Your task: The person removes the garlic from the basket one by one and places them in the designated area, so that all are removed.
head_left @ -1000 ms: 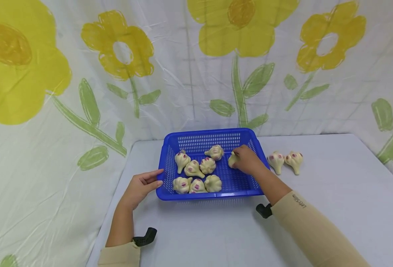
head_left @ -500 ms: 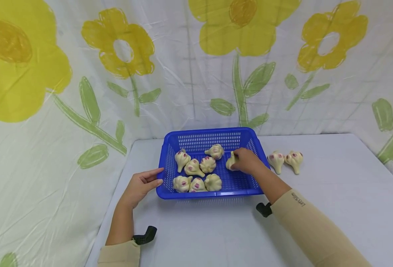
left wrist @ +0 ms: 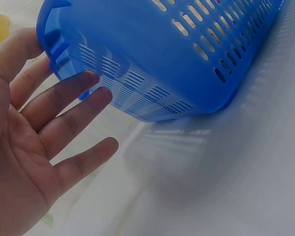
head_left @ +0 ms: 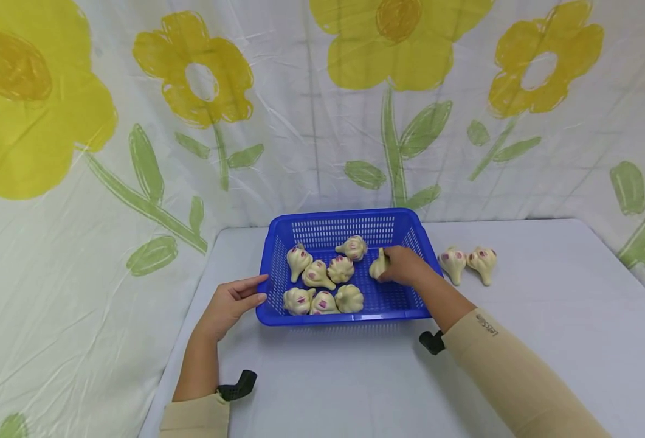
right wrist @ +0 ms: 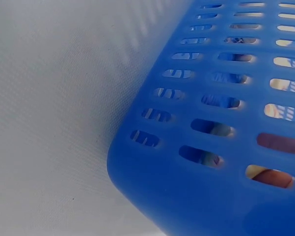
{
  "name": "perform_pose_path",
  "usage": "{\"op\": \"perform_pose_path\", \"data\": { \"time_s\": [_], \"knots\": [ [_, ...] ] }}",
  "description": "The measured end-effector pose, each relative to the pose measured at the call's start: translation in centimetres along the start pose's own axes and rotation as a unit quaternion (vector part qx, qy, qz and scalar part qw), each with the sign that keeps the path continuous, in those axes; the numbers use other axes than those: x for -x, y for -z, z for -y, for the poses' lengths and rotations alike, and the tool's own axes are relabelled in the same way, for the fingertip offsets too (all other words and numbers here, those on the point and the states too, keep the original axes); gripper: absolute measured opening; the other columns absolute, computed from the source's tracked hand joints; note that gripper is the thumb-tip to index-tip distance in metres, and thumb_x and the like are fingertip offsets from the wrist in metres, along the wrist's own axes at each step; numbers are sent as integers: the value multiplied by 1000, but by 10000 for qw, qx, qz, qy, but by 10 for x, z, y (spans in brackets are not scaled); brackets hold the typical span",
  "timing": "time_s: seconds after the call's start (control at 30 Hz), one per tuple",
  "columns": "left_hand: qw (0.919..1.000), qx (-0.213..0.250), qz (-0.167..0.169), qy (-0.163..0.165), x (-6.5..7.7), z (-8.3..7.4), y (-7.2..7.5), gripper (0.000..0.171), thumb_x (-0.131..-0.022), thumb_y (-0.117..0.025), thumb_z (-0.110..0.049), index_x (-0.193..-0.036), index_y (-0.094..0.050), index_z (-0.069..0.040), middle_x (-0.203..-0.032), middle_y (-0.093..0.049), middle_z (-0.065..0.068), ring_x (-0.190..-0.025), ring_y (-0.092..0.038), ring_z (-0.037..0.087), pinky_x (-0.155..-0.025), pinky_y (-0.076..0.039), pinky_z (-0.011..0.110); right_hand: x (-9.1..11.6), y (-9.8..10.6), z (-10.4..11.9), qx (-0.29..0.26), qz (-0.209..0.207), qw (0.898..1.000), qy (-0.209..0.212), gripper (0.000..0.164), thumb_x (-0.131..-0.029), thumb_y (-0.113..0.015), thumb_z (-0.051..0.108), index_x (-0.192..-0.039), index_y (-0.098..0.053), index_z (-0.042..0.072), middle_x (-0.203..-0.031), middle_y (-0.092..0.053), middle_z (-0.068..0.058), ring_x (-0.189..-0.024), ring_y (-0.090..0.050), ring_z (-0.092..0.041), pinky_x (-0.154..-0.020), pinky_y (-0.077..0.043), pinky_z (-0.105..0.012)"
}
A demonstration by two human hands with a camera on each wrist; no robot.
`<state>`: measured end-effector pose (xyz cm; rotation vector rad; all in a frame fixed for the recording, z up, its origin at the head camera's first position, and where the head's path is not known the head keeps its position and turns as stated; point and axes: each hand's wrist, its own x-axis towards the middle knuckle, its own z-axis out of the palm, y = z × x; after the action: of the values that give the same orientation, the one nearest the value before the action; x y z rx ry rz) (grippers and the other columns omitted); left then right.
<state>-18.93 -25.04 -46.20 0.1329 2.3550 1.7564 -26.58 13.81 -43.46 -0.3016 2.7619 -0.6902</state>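
A blue plastic basket (head_left: pixel 390 316) with slotted walls stands on the table, with several garlic bulbs inside, cream with purple patches. My right hand (head_left: pixel 404 266) reaches over its right side and holds a garlic bulb (head_left: pixel 377 266) low in the right half, the stalk pointing up. At the left rim my left hand (head_left: pixel 225 309) touches the basket with extended thumb and index finger. In the left wrist view the other fingers (left wrist: pixel 81 118) spread loosely beside the basket's outer wall (left wrist: pixel 132 54). The basket wall (right wrist: pixel 186 191) hides most of my right hand in the right wrist view.
Two more garlic bulbs (head_left: pixel 468 263) lie side by side on the white table (head_left: pixel 541 316), right of the basket. Behind the table hangs a white cloth (head_left: pixel 289 152) printed with yellow flowers. A black wrist mount (head_left: pixel 238 385) sticks out from the left sleeve.
My right hand has shifted the garlic bulb slightly left inside the basket, and more of the bulb shows. The left hand stays at the rim.
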Motion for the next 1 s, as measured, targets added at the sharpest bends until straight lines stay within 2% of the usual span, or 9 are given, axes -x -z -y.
{"op": "perform_pose_path", "data": {
  "time_s": [0.13,0.43,1.0],
  "knots": [
    [10000,16,15,11,0,-1,0,55,-88,-74,-31,-137,-59,-11,-133,-62,17,-114,-66,26,-94,-54,31,0,-1,-1,0,21,10000,-73,70,-77,-83,21,-132,-54,-9,-123,-63,-25,-107,-62,-35,-97,-49,-51],
    [10000,32,45,-8,0,0,1,55,-89,-74,-31,-137,-59,-10,-133,-62,18,-114,-67,25,-94,-54,31,0,0,1,-10,131,9996,-259,74,-78,-83,22,-136,-50,-10,-132,-59,-27,-118,-58,-40,-104,-45,-54],
    [10000,6,25,37,1,-2,0,55,-89,-74,-30,-137,-59,-10,-133,-62,19,-113,-67,25,-94,-54,31,-2,-2,-1,-5,231,9993,-278,77,-78,-83,22,-138,-47,-10,-135,-56,-28,-122,-55,-41,-107,-42,-54]
  ]
}}
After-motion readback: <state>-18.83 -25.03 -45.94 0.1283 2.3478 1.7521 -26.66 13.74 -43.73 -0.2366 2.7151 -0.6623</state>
